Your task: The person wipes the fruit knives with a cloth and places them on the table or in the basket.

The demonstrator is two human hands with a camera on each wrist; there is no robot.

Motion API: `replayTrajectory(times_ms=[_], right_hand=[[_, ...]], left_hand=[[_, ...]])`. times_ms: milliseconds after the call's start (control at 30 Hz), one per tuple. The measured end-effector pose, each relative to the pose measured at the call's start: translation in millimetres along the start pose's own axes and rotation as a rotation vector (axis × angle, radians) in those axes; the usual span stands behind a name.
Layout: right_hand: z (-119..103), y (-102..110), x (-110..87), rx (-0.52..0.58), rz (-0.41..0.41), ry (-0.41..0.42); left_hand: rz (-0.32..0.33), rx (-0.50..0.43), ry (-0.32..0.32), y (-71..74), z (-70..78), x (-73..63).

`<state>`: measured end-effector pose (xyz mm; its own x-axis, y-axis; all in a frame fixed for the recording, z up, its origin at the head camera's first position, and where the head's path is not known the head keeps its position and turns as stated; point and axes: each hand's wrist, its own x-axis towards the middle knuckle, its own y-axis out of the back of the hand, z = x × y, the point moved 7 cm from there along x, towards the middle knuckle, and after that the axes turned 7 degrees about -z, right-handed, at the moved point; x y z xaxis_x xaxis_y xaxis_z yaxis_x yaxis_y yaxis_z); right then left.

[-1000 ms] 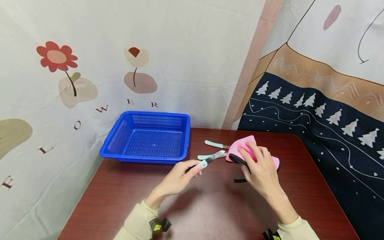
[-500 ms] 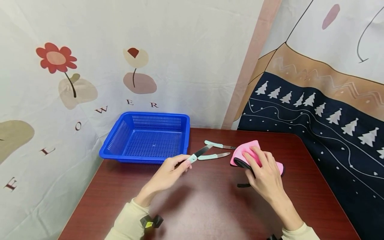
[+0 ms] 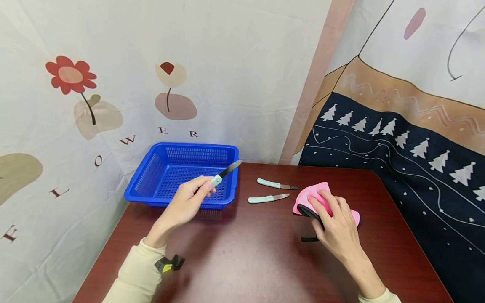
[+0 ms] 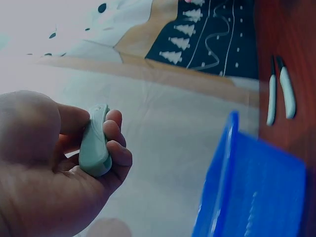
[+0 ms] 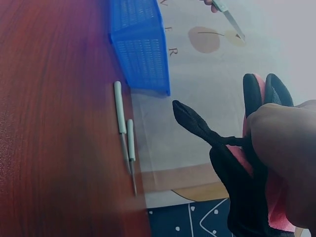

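My left hand (image 3: 187, 200) grips a knife (image 3: 227, 171) by its pale green handle, over the front right part of the blue basket (image 3: 130, 185). The blade points up and to the right; in the left wrist view the handle (image 4: 96, 148) lies in curled fingers. My right hand (image 3: 337, 225) holds a folded pink cloth (image 3: 310, 194) with black edging above the table's right side. A black loop (image 5: 192, 121) hangs from the cloth in the right wrist view. Between the hands, two more knives with pale green handles lie on the table: a rear knife (image 3: 269, 183) and a front knife (image 3: 261, 199).
The dark red wooden table (image 3: 242, 261) ends at a light cloth backdrop (image 3: 242, 84) with printed flowers and letters. On the right hangs a dark blue printed cloth (image 3: 417, 181) with white trees.
My left hand has moved left and up with the knife, from near the two lying knives to over the basket. The right hand with the cloth has shifted slightly right and down.
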<state>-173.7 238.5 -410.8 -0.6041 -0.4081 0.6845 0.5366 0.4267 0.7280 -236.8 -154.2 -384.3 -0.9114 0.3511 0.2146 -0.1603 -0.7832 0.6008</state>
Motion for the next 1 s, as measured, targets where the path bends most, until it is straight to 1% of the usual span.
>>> replayTrajectory(times_ms=[100, 267, 367, 533, 667, 833, 1000], right_hand=[[1, 0, -1.0, -0.001, -0.008, -0.002], [1, 0, -2.4, -0.004, -0.015, -0.005], [1, 0, -3.5, -0.004, -0.015, -0.006], [2, 0, -5.1, -0.002, -0.018, -0.010], [2, 1, -6.4, 0.001, -0.011, -0.013], [2, 1, -7.5, 0.016, -0.002, -0.018], [2, 2, -8.3, 0.023, 0.002, -0.020]], left_hand=[[0.020, 0.066, -0.008, 14.0, -3.6, 3.6], [0.021, 0.160, -0.034, 31.6, -9.4, 10.9], [0.020, 0.201, -0.033, 41.4, -14.4, 15.0], [0.007, 0.249, 0.010, 58.1, -27.5, 20.2], [-0.005, 0.263, 0.051, 69.7, -41.9, 24.0], [-0.034, 0.280, 0.101, 78.8, -64.0, 28.1], [-0.066, 0.297, 0.140, 84.0, -83.6, 33.9]])
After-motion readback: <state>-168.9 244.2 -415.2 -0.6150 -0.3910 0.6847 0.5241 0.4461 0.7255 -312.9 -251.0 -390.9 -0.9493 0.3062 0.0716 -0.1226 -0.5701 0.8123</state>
